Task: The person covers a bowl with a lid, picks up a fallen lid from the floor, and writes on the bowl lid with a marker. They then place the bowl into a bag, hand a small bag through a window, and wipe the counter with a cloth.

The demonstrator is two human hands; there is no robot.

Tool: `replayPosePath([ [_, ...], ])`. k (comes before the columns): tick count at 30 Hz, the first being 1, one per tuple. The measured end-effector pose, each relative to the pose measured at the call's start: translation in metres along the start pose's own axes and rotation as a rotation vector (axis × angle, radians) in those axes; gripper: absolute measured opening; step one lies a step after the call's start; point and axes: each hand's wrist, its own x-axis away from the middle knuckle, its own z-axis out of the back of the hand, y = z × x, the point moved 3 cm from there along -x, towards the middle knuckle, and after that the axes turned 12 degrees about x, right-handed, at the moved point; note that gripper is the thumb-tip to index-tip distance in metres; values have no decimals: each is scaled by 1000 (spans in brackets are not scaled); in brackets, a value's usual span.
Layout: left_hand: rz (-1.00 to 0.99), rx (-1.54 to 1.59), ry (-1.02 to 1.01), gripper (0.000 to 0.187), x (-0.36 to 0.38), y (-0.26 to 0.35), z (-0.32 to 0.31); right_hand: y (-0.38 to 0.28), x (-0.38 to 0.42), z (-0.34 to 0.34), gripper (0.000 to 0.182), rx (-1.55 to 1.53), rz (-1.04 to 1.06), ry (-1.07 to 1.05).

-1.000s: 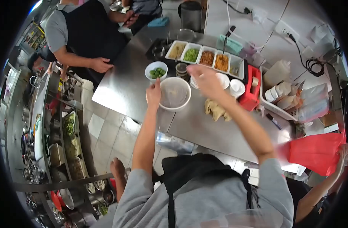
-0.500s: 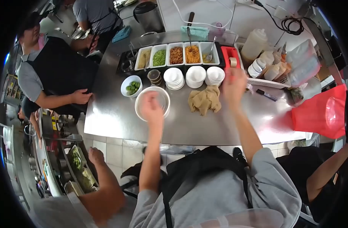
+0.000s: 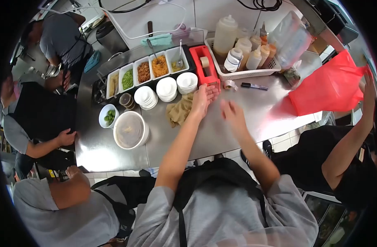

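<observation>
My left hand (image 3: 204, 101) is palm up with its fingers spread, at the near end of the red tape dispenser (image 3: 199, 53) and just right of a crumpled tan cloth (image 3: 178, 112). Over the steel table (image 3: 254, 131), to its right, my right hand (image 3: 233, 114) is blurred by motion, and its fingers are not clear. A small roll (image 3: 228, 84) and a black marker (image 3: 254, 86) lie beyond it. Stacks of white bowls (image 3: 166, 88) stand left of the dispenser.
Food trays (image 3: 143, 72) line the back. A lidded white tub (image 3: 131, 130) and a bowl of green fruit (image 3: 109, 116) stand left; a basket of bottles (image 3: 248, 74) stands behind. At right a person's hand (image 3: 367, 84) holds a red bag (image 3: 324, 90). Other people stand left.
The view has turned to the right. My left hand has moved from over the white tub to the dispenser, and my right hand is now nearer the table's front. The red bag is raised higher.
</observation>
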Motion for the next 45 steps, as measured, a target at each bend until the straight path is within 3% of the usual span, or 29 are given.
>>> replayPosePath([
  [2, -20, -5, 6, 43, 1, -2, -4, 13, 59, 7, 28, -255, -93, -101],
  [6, -36, -57, 19, 35, 1, -1, -9, 26, 118, 20, 25, -343, -144, -172],
  [8, -59, -16, -38, 25, -1, -5, -9, 32, 127, 24, 25, -351, -147, -194],
  [11, 101, 371, -106, 14, -30, -35, 5, 42, 122, 24, 25, -352, -168, -121],
  [13, 89, 397, -284, 14, -55, -76, 22, 47, 122, 22, 23, -357, -205, -184],
  [16, 57, 442, -142, 13, 5, -46, -5, 56, 115, 20, 23, -357, -242, -187],
  [19, -516, -97, 60, 33, 69, 48, 36, 47, 101, -1, 25, -110, -90, -321],
  [20, -693, -90, 142, 41, 114, 87, 40, 40, 92, -20, 26, -45, -37, -418],
  [21, -804, -269, 285, 44, 130, 111, 79, 34, 81, -44, 26, 19, 15, -512],
  [22, -921, -279, 285, 43, 139, 133, 127, 23, 69, -72, 31, 76, 71, -587],
  [25, -1018, -357, 593, 35, 178, 173, 205, -19, 39, -149, 38, 151, 275, -749],
  [32, -954, -101, 727, 24, 170, 157, 283, -14, 12, -212, 37, 173, 180, -918],
  [33, -870, 22, 679, 24, 170, 154, 283, -10, 10, -215, 38, 205, 250, -924],
  [34, -854, 35, 706, 24, 172, 152, 283, -2, 11, -219, 38, 217, 229, -946],
  [36, -597, 209, 633, 25, 164, 148, 292, 0, 10, -229, 37, 154, 101, -944],
  [40, -456, 286, 483, 27, 158, 148, 304, 7, 9, -238, 31, 58, -84, -985],
  [44, -480, -29, 579, 33, 166, 150, 303, 10, 9, -243, 24, 84, -80, -795],
  [45, -537, -268, 639, 33, 168, 152, 306, 9, 11, -243, 21, 9, -108, -703],
])
